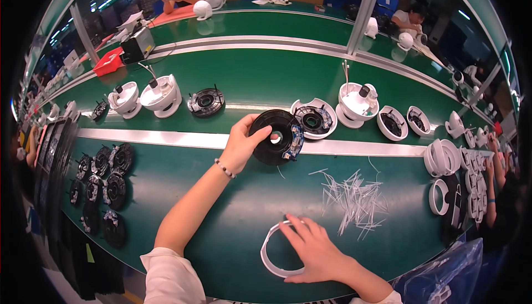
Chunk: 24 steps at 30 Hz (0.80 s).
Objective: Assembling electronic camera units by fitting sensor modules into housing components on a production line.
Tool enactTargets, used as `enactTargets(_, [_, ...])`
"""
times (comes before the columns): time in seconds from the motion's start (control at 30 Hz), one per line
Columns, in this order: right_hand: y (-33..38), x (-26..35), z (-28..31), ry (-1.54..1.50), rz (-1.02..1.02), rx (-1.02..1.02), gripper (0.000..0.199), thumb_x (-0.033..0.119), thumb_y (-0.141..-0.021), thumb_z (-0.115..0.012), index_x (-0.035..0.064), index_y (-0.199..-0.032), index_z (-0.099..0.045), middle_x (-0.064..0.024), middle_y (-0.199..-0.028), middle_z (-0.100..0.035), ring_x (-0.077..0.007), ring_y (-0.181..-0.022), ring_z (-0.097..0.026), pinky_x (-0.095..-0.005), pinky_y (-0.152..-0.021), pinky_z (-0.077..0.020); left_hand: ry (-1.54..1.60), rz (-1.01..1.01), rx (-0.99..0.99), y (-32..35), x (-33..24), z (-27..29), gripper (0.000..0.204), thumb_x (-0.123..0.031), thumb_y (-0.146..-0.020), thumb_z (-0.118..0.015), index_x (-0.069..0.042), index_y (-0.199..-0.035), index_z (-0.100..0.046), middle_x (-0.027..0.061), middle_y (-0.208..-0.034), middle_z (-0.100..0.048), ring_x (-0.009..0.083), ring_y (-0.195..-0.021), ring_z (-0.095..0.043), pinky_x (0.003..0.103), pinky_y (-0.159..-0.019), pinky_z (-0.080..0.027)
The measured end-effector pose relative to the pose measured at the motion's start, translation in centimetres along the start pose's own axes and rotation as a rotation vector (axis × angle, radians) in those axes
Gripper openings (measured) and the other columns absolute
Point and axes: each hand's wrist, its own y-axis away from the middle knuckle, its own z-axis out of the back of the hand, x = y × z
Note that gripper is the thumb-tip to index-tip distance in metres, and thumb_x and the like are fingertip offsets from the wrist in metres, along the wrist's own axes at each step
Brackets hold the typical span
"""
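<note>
My left hand grips a black round plastic disc by its left side, thumb across its face. A small blue circuit board sits along the disc's right edge, and there is a hole in the middle. Low in front of me, my right hand spans a white plastic ring, with fingertips on its far rim and the thumb at its near rim. Just behind the held disc, a white bowl-shaped housing carries a similar black disc. A loose pile of thin white strips lies right of centre.
Several black discs with boards lie at the left. White housings on stands line the far strip. White rings are stacked at the right. A clear plastic bag hangs near the right edge. Other people work across the bench and at the right.
</note>
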Motion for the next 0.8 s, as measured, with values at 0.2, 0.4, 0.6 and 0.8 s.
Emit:
enactTargets(0.2, [-0.8, -3.1, 0.7, -1.064, 0.010, -1.057, 0.104, 0.013, -0.053, -0.076, -0.0008, -0.130, -0.007, -0.0163, -0.130, -0.020, -0.0266, -0.119, -0.029, -0.0372, -0.096, -0.0282, 0.181, 0.034, 0.049, 3.8, 1.5, -3.2, 0.028, -0.004, -0.081, -0.052, 0.003, -0.106, -0.043, 0.0088, -0.099, -0.055, 0.0121, -0.090, -0.053, 0.026, -0.080, -0.044])
enactTargets(0.4, [-3.1, -3.0, -0.6, -0.860, -0.057, -1.068, 0.104, 0.009, -0.057, -0.074, -0.0019, -0.130, -0.001, -0.0177, -0.129, -0.019, -0.0251, -0.117, -0.030, -0.0349, -0.095, -0.0295, 0.358, 0.207, 0.411, 7.8, 3.0, -4.8, 0.052, -0.028, -0.083, -0.047, -0.004, -0.124, -0.026, 0.0088, -0.124, -0.035, 0.0185, -0.115, -0.035, 0.035, -0.097, -0.025])
enactTargets(0.6, [-3.5, -2.4, -2.0, -0.664, -0.024, -0.932, 0.112, 0.016, -0.052, -0.079, -0.0015, -0.130, -0.001, -0.0208, -0.135, -0.009, -0.0277, -0.124, -0.020, -0.0353, -0.099, -0.0218, 0.749, 0.649, 0.487, 7.5, 2.5, -3.6, 0.080, -0.065, -0.077, -0.028, -0.005, -0.130, -0.023, 0.0138, -0.130, -0.031, 0.0280, -0.118, -0.033, 0.042, -0.100, -0.024])
enactTargets(0.8, [-4.4, -1.8, -2.5, -0.710, -0.046, -0.842, 0.113, 0.017, -0.051, -0.080, -0.0028, -0.130, 0.000, -0.0254, -0.134, -0.009, -0.0297, -0.124, -0.019, -0.0369, -0.099, -0.0233, 0.747, 0.757, 0.314, 7.9, 2.9, -2.5, 0.050, -0.042, -0.086, -0.029, -0.004, -0.115, -0.044, 0.0121, -0.112, -0.049, 0.0235, -0.101, -0.050, 0.037, -0.089, -0.039])
